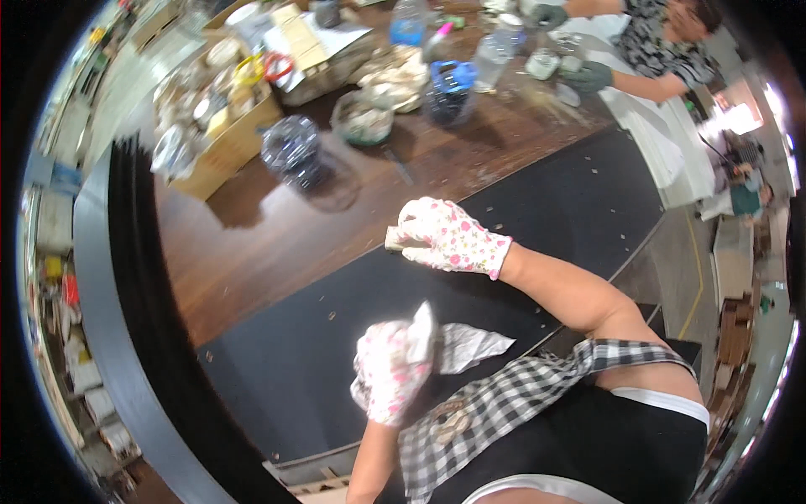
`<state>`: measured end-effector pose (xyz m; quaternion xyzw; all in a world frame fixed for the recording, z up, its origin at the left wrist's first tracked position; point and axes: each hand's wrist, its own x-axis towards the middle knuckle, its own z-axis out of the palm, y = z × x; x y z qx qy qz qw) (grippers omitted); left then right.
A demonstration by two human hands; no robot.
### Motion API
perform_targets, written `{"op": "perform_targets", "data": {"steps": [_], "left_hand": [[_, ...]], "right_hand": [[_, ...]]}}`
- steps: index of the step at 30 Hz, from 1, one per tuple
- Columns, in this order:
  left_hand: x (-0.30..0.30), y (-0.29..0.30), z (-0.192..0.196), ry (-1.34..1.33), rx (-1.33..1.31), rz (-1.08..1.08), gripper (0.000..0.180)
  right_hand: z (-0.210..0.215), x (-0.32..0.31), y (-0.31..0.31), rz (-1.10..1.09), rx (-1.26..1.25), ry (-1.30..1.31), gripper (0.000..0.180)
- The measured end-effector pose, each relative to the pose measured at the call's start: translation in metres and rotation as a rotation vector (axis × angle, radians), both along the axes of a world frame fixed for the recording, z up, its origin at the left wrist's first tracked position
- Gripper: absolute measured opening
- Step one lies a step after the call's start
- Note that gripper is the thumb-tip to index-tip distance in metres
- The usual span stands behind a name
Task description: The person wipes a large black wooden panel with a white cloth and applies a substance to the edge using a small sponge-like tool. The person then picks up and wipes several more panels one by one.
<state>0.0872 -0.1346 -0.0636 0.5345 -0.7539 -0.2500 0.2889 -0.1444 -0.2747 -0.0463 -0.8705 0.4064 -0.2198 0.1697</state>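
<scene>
Two floral-gloved hands work over the big black panel [537,210] filling the frame's middle. Beyond it, the brown worktable [252,244] in the upper left carries a cardboard box [227,151] of clutter and a clear plastic jar [291,149]. The right hand [449,238] is clamped on a small pale block [395,241] pressed flat to the panel; the left hand [388,372], lower centre, grips a white cloth [466,346]. Flat, even pressure on the block looks wise.

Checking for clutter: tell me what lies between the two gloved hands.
Head view: only bare black mat lies between left hand, holding white cloth, and right hand.
</scene>
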Motion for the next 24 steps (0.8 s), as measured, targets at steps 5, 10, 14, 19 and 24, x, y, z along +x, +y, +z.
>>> {"op": "perform_targets", "data": {"steps": [5,10,14,19,24], "left_hand": [[-0.024,-0.010,0.021,-0.250,0.115,-0.048,0.014],[-0.090,-0.030,0.025,-0.215,0.071,-0.070,0.018],[-0.151,-0.037,0.048,-0.126,-0.064,-0.078,0.030],[-0.233,-0.044,0.064,-0.158,-0.026,0.011,0.029],[-0.343,-0.073,0.078,-0.299,-0.009,0.093,0.015]], "right_hand": [[0.016,-0.164,0.009,-0.393,-0.021,0.236,0.015],[0.031,-0.208,0.010,-0.455,-0.039,0.280,0.016],[0.021,-0.215,0.017,-0.375,-0.002,0.208,0.015],[0.051,-0.426,-0.011,-0.692,0.077,0.397,0.019],[0.039,-0.476,-0.019,-0.508,0.084,0.297,0.022]]}}
